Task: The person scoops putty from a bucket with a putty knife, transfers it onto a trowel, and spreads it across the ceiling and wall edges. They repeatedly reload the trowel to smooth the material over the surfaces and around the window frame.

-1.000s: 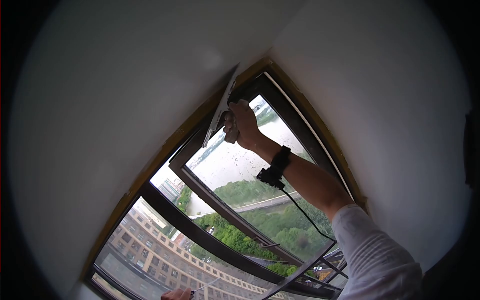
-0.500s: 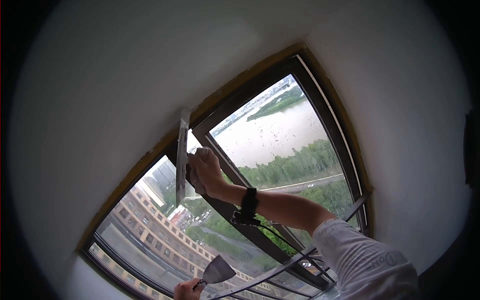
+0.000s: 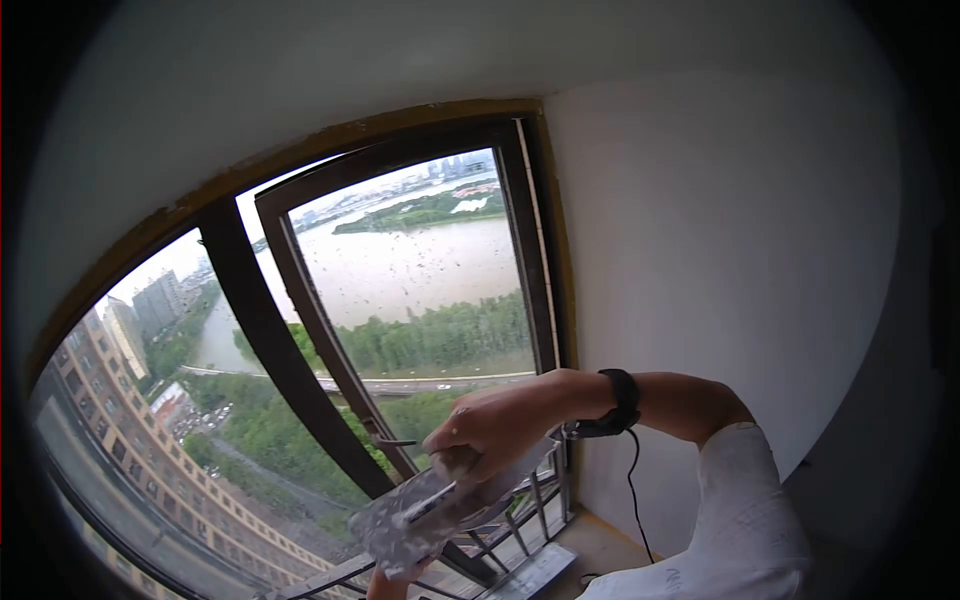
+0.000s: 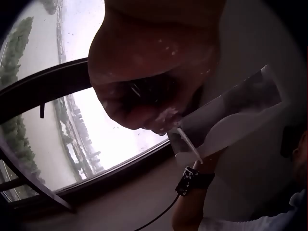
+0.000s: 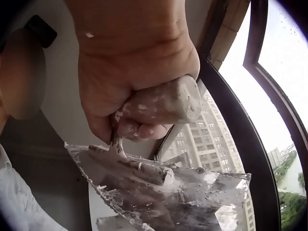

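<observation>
My right hand (image 3: 490, 428) grips the handle of a wide, putty-smeared metal trowel (image 3: 385, 532), held low before the window. Up close in the right wrist view, fingers of my right hand (image 5: 134, 62) wrap round its thick, spattered handle (image 5: 156, 103), with the plate (image 5: 192, 197) hanging below. Only part of my left hand (image 3: 400, 580) shows at the bottom of the head view, beneath the trowel. In the left wrist view my left hand (image 4: 154, 62) curls round the dark handle (image 4: 149, 89) of a putty knife, whose blade cannot be made out; a flat plate (image 4: 245, 108) lies beyond.
A dark-framed window (image 3: 270, 335) with a tilted sash (image 3: 325, 325) fills the left. A pale wall (image 3: 720, 240) stands on the right. Metal railings (image 3: 525, 520) and a light ledge (image 3: 540, 572) are low down. A cable (image 3: 633, 490) hangs from the right wrist camera.
My right hand has brought the trowel down from the top edge of the window to near my left hand. The head view has turned, showing more right wall. The putty knife blade is no longer distinct.
</observation>
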### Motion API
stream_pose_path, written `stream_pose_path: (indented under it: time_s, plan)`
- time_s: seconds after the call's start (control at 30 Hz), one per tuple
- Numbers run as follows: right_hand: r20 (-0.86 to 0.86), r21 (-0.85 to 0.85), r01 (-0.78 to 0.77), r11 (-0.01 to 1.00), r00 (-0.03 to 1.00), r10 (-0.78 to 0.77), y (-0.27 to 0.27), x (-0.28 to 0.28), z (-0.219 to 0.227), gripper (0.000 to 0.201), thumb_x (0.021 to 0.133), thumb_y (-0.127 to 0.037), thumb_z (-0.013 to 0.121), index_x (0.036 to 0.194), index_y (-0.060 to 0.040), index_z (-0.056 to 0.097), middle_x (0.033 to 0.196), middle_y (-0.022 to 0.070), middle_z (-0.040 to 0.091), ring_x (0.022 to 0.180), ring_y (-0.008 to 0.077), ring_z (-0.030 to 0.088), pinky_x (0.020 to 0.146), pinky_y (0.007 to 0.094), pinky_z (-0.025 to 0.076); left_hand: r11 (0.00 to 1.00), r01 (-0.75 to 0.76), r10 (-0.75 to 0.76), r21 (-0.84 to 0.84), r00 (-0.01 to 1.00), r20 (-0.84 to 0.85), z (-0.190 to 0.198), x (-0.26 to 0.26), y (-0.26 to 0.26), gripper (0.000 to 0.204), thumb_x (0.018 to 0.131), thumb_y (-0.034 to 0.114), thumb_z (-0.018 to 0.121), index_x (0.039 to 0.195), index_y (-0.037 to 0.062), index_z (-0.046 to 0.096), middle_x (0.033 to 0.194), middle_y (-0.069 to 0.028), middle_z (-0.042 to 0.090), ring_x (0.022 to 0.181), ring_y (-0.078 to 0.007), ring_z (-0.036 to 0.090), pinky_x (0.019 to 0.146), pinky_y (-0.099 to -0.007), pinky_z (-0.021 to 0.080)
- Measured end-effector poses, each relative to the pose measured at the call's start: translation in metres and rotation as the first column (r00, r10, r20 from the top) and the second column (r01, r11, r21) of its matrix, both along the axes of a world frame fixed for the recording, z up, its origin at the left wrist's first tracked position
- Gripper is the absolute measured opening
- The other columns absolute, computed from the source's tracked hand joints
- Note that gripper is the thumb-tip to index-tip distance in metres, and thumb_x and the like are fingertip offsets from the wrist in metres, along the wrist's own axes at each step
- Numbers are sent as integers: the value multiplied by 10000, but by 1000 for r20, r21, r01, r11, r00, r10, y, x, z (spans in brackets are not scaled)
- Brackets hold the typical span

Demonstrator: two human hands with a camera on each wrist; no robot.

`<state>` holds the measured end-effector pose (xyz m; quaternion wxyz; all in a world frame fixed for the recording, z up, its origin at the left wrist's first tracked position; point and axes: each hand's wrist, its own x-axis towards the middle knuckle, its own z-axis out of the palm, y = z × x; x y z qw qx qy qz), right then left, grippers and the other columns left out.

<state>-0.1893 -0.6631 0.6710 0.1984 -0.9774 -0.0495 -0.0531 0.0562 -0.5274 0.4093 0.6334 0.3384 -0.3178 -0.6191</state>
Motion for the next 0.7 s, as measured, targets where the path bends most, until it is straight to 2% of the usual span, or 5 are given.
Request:
stream_pose_path:
  time_s: [0.03,0.37,0.43,0.6,0.7]
  plan:
    - [-66,48,141,989,988,-137,-2,-21,2,244,847,-206,679,905,-5,555,719,125,584,646,267,576,627,399,434,957,166,-78,-238,938,338,26,-12,-7,398,880,314,641,1145,38,533,646,-75,513,483,-155,433,437,-296,322]
    - [-24,-254,787,563,576,-817,-32,-190,-11,300,893,-304,669,987,-30,592,720,49,573,657,142,553,631,319,451,903,170,-120,-393,981,149,159,-27,-92,298,915,276,647,923,-18,594,659,-49,560,514,-103,491,427,-233,341]
    - [-13,651,705,280,379,-925,-32,-208,-3,382,924,-396,624,1032,-32,576,743,53,571,675,152,562,651,311,474,885,128,59,-448,923,381,193,-25,-100,253,898,243,685,849,18,581,625,-15,536,505,-73,487,420,-218,345]
    - [-47,960,263,92,477,-877,-15,-216,36,477,934,-496,572,1014,-27,593,739,60,570,662,121,554,644,268,470,802,79,579,-592,140,803,263,8,-126,301,863,205,703,718,18,516,549,-48,490,474,-123,462,465,-321,362]
    - [458,479,801,360,122,-881,-20,-208,54,362,896,-380,668,889,-20,630,721,42,589,585,102,529,577,263,448,551,382,831,-742,-339,442,295,24,-140,339,810,183,700,672,38,426,564,-96,426,526,-284,448,708,-407,378]
